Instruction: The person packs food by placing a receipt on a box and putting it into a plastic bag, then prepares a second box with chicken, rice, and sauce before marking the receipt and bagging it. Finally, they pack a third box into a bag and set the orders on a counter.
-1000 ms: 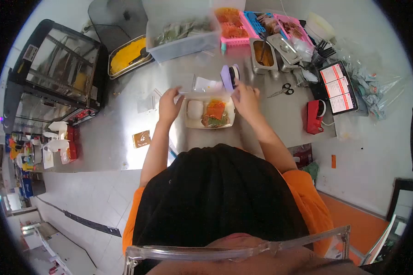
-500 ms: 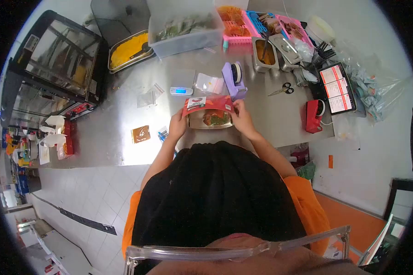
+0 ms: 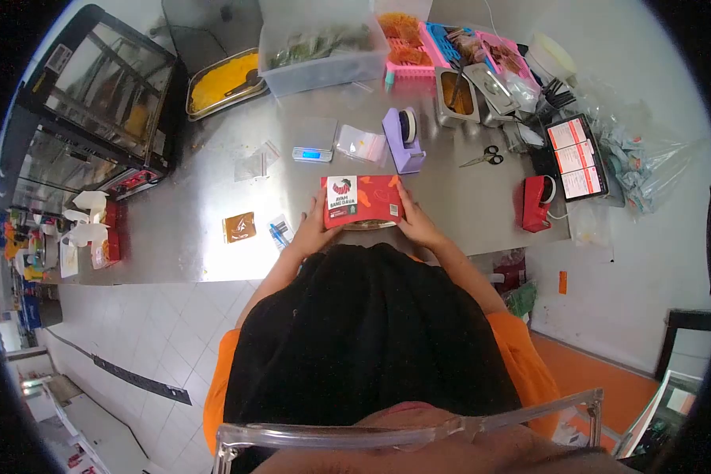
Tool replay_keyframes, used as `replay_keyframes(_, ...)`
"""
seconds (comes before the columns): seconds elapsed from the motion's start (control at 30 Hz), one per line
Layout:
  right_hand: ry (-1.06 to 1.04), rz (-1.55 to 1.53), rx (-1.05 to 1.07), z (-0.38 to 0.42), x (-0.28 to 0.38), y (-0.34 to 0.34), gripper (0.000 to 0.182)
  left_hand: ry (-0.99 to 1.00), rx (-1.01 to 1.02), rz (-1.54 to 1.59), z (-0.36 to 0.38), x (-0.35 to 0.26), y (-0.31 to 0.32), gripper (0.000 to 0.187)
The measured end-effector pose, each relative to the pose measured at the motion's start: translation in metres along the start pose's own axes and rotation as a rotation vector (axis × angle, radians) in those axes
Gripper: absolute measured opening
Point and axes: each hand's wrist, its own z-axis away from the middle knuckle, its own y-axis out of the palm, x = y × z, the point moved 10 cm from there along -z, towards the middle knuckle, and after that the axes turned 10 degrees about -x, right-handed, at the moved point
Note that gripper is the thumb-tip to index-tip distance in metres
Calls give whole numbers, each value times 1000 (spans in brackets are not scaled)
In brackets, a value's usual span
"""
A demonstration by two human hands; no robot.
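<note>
Red card takes up the middle of my view: the food box [image 3: 363, 196] sits at the near edge of the steel bench [image 3: 166, 245], its printed lid folded over, with a narrow gap along the near side where a sliver of the inside shows. I have the left hand [image 3: 314, 227] closed against the box's left end and the right hand [image 3: 419, 226] closed against its right end, so each grip is holding the box, one from either side. The undersides of the fingers are hidden from me.

Just beyond the box I see a small scale [image 3: 314, 141] with a lit blue display, a pack of clear bags [image 3: 362, 144] to its right, and a purple tape dispenser [image 3: 405, 150] to the right of that. Farther right lie open scissors [image 3: 483, 156], with a red dispenser [image 3: 536, 207] and a tablet [image 3: 578, 158] past them. To the left of the hands I make out a brown sachet [image 3: 239, 227] and a blue-and-white item [image 3: 280, 232] too small for me to name. Along the far side stand a tray of yellow food [image 3: 217, 84], a clear tub [image 3: 320, 77] of greens and a metal pan [image 3: 460, 117].
</note>
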Motion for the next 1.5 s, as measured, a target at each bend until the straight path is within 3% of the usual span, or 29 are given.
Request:
replay_keyframes(0.1,37,-241,24,-9,2,-4,71,-16,76,218,-1,-2,1,99)
replay_keyframes(0.27,110,-307,87,-14,-16,8,75,-23,70,201,1,2,3,102)
replay_keyframes(0.37,-31,213,28,0,16,6,85,-3,45,151,2,-3,-4,103)
replay_keyframes(0.47,6,305,170,10,9,13,94,86,56,117,1,-10,-10,106)
replay_keyframes(0.57,17,258,254,10,19,3,93,185,-20,-87,3,-23,-24,103)
replay_keyframes(0.6,25,80,235,3,12,4,91,217,-65,-186,2,-30,-33,102)
replay_keyframes(0.67,41,-276,199,-15,-11,9,87,307,7,-52,-1,-46,-42,93)
replay_keyframes(0.77,-270,147,250,-17,61,-10,73,368,84,-2,-5,-59,-45,80)
replay_keyframes(0.87,-495,257,268,-10,67,11,65,349,137,-76,-11,-64,-44,75)
replay_keyframes(1.0,-443,438,344,-8,59,28,62,352,115,-196,-19,-57,-40,68)
replay_keyframes(1.07,-426,438,374,-11,52,33,62,246,159,-171,-18,-52,-37,63)
replay_keyframes(1.1,-460,432,328,-10,53,31,60,194,179,-158,-16,-53,-35,61)
replay_keyframes(1.2,-499,322,160,-6,52,26,55,454,-74,-414,-3,-49,-21,57)
replay_keyframes(1.23,-470,226,86,-8,46,22,54,376,-71,-350,2,-43,-16,59)
replay_keyframes(1.37,-237,-85,-252,-28,12,-1,52,363,-82,-588,21,-44,-6,61)
replay_keyframes(1.47,-229,355,-389,-35,39,-33,44,439,-38,-590,33,-44,8,59)
replay_keyframes(1.5,-143,372,-532,-44,30,-49,41,478,-12,-434,37,-50,4,49)
